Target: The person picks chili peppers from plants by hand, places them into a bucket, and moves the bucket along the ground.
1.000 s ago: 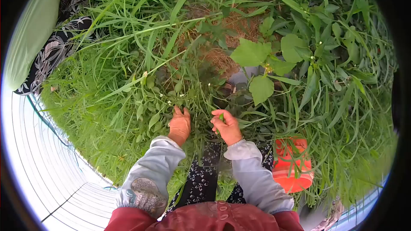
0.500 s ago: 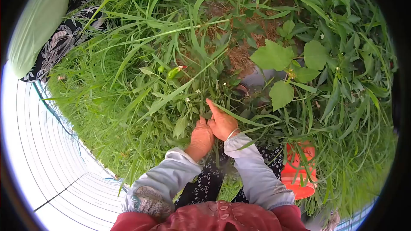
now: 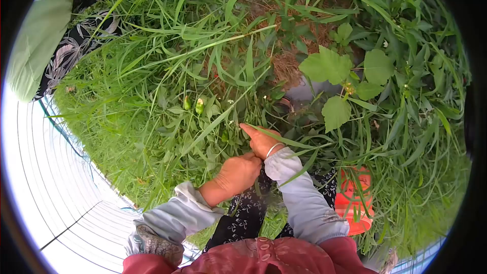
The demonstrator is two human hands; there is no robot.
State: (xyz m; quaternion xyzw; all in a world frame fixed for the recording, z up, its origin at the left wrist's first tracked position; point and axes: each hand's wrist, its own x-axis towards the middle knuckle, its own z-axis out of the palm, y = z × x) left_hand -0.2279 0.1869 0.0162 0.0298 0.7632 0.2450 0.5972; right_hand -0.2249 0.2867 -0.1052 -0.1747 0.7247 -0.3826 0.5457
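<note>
My left hand (image 3: 237, 174) is closed, its knuckles up and its fingertips hidden against the underside of my right hand. Just above it, my right hand (image 3: 264, 141) points its index finger into the leaves, while the other fingers curl under out of sight. Whatever either hand grips is hidden. Both are at the near edge of a leafy pepper plant (image 3: 172, 137) with small white flowers. A pale-tipped green pepper (image 3: 200, 105) hangs up and left of my hands, with a smaller green pepper (image 3: 187, 103) beside it. Another green pepper (image 3: 224, 136) shows among leaves close to my right fingertip.
An orange-red bucket (image 3: 355, 198) stands by my right leg. Long grass blades (image 3: 203, 45) cross over the plants. A broad-leaved plant (image 3: 327, 66) grows to the right. At upper left is another person's patterned clothing (image 3: 76, 50), beside a pale green sack-like thing (image 3: 43, 40).
My left hand has drawn down and turned, its fingers more closed. My right hand has shifted slightly down. The pepper branch has swung, and the pale-tipped pepper now hangs lower and more upright.
</note>
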